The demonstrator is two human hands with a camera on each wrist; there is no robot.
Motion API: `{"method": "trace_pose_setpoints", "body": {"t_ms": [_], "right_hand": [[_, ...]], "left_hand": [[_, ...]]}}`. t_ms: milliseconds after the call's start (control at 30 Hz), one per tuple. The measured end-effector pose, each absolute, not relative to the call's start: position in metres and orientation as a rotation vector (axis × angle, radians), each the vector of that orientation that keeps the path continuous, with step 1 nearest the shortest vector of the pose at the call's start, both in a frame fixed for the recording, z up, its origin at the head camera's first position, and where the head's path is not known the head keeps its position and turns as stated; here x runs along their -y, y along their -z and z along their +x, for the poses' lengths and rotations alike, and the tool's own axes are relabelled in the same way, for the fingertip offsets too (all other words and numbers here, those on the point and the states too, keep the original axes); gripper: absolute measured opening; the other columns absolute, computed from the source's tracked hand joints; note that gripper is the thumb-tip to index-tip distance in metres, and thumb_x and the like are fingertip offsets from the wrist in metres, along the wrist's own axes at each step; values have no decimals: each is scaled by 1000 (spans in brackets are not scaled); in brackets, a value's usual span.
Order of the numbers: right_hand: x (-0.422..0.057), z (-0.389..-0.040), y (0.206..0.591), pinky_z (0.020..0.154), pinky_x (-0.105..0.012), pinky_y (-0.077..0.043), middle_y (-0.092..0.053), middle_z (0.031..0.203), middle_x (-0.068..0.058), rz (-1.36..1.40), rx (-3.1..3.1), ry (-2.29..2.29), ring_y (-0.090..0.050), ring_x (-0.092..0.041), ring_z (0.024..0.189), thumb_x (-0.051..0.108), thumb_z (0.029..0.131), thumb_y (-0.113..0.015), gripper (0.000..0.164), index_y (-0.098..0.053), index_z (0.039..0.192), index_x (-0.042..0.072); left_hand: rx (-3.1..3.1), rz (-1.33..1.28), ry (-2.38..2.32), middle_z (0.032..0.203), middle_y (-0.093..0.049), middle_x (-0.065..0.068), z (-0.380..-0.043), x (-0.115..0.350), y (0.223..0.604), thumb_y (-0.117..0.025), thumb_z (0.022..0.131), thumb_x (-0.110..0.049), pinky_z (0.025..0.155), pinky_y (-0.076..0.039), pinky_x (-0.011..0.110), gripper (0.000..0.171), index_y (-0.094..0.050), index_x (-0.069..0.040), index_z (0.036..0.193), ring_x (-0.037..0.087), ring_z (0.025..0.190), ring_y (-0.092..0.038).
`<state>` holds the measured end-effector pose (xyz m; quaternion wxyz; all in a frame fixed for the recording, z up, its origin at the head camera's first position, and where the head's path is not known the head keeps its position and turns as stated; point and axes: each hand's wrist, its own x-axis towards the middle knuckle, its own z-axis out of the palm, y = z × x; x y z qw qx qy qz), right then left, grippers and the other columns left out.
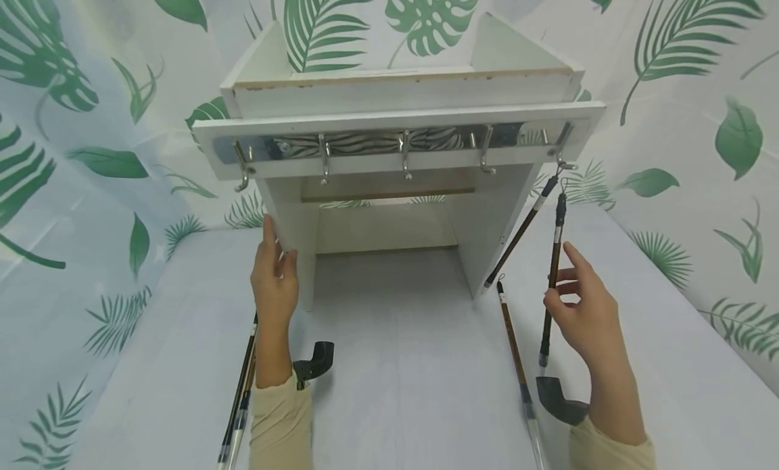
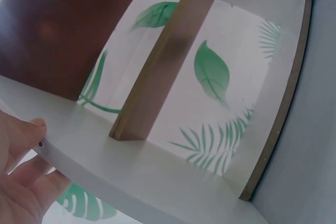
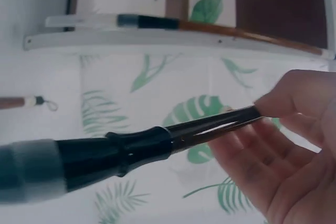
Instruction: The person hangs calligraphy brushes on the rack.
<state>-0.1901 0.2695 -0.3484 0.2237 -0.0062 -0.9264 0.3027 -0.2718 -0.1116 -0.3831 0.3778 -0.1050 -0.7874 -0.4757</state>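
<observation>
My right hand (image 1: 587, 314) pinches an upright dark-handled calligraphy brush (image 1: 556, 243) between thumb and fingers. Its cord loop is close under the rightmost metal hook (image 1: 566, 152) of the white rack (image 1: 389, 115), and a clear cap covers its lower end. From that same hook, a second calligraphy brush (image 1: 523, 230) hangs at a slant across the rack's right side panel. My left hand (image 1: 275, 280) holds the front edge of the left side panel (image 2: 94, 166), with thumb (image 2: 26, 132) at the edge and fingers on the outer side.
Other brushes lie on the white table: one brush (image 1: 514, 341) right of centre and a pair (image 1: 240, 389) beside my left forearm. Black curved pipe-like pieces (image 1: 319, 360) (image 1: 556, 401) show at both wrists. More hooks (image 1: 404, 155) line the rack's front. Leaf-patterned cloth (image 1: 688, 118) stands behind.
</observation>
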Motion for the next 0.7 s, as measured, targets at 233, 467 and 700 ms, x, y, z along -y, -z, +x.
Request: {"method": "trace_pose_setpoints", "body": {"t_ms": [233,467,700], "right_hand": [[-261,-183,341,72,10,-31,-58,101,-19,28,2385,-878,-39,23,84,-2,83,-53,68,-30,143,19],[-253,-177,335,75,9,-32,-58,100,-18,49,2317,-904,-40,22,88,-7,81,-55,71,-32,142,21],[-248,-172,331,76,8,-35,-58,98,-17,119,2251,-927,-45,21,86,-10,80,-54,71,-34,141,19]], "left_hand": [[2020,-259,1199,124,-46,26,-270,111,384,-49,90,4,90,-50,47,64,-21,-12,146,40,118,-49],[2006,-270,1191,124,-46,26,-271,111,384,-49,90,3,89,-50,47,66,-21,-17,146,41,117,-49],[2013,-263,1197,125,-46,25,-272,111,384,-49,90,3,90,-50,47,65,-21,-14,146,40,118,-48]]}}
